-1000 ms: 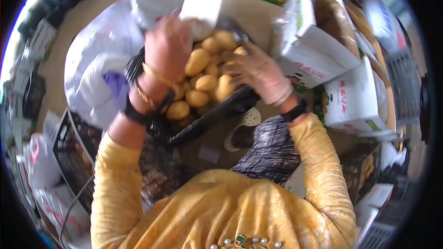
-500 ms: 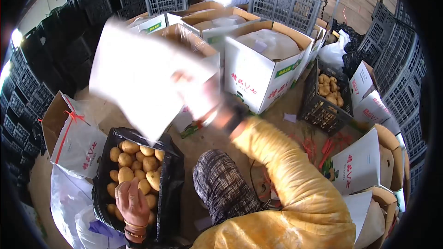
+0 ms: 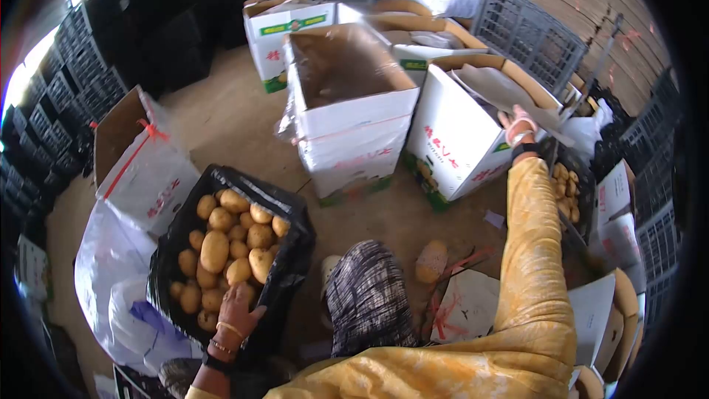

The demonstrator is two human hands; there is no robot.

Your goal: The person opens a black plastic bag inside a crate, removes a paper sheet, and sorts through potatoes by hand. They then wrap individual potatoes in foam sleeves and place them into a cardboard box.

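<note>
Left hand (image 3: 238, 312), loosely open, rests on the potatoes (image 3: 215, 252) inside a black plastic liner (image 3: 291, 196). Farther off, the right hand (image 3: 520, 124) is at a paper sheet (image 3: 501, 87) atop a white carton (image 3: 447, 145); whether it grips, I cannot tell.

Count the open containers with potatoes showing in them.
2: the black-lined container at the left hand, and the dark crate partly behind the right sleeve. Others may be hidden.
</note>
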